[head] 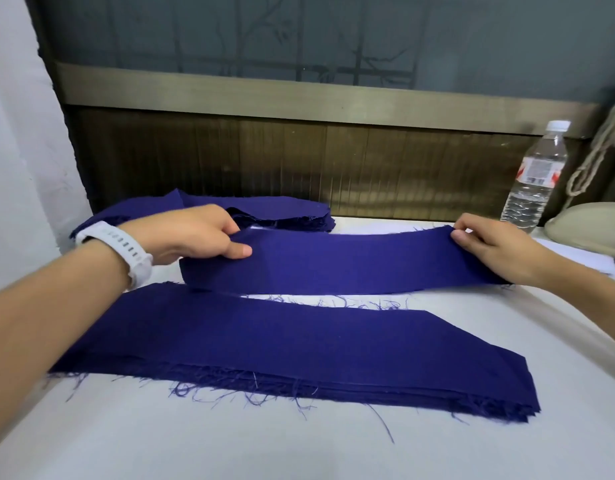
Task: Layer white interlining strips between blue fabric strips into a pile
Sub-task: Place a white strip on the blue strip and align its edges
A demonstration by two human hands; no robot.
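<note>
Single blue strip (333, 263) midway — thick frayed blue pile (282, 351) nearer, another stack (275, 209) behind.

Matt frayed cloth strip (333, 261); clear plastic bottle (534, 178).

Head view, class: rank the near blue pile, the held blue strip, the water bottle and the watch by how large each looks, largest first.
1. near blue pile, though nearness to the camera flatters it
2. held blue strip
3. water bottle
4. watch

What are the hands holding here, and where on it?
One blue strip, stretched between them: the left hand pinches its left end, the right hand its right end.
</note>
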